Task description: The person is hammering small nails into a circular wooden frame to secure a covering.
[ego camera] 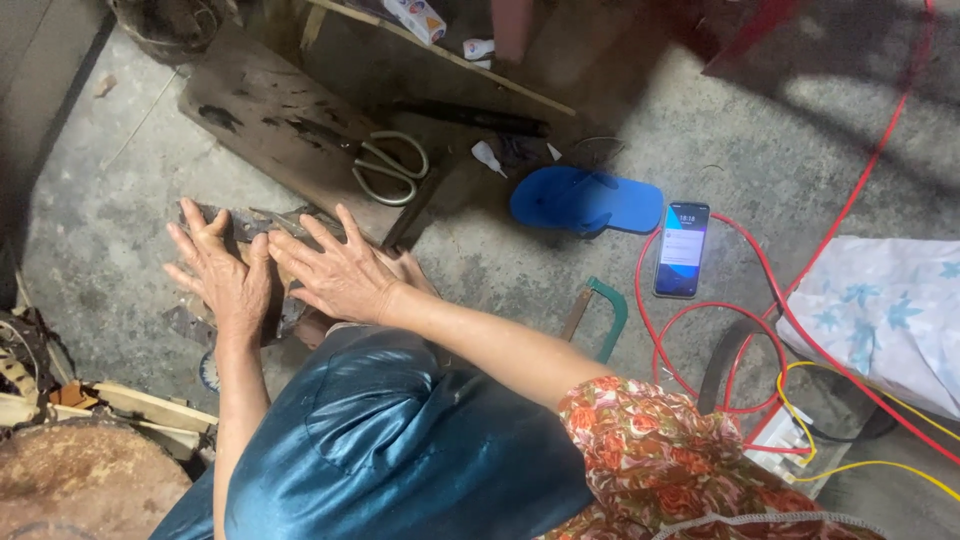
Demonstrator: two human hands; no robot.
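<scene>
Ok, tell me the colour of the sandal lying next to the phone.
The sandal is plain blue, seen in the head view.

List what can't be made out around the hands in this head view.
- Dark flat piece: mostly hidden under the left hand and right hand; its material is unclear.
- Palms: face down, so contact underneath is unseen.
- Green-framed saw: blade end hidden behind the right forearm.
- Phone: screen too small.
</scene>
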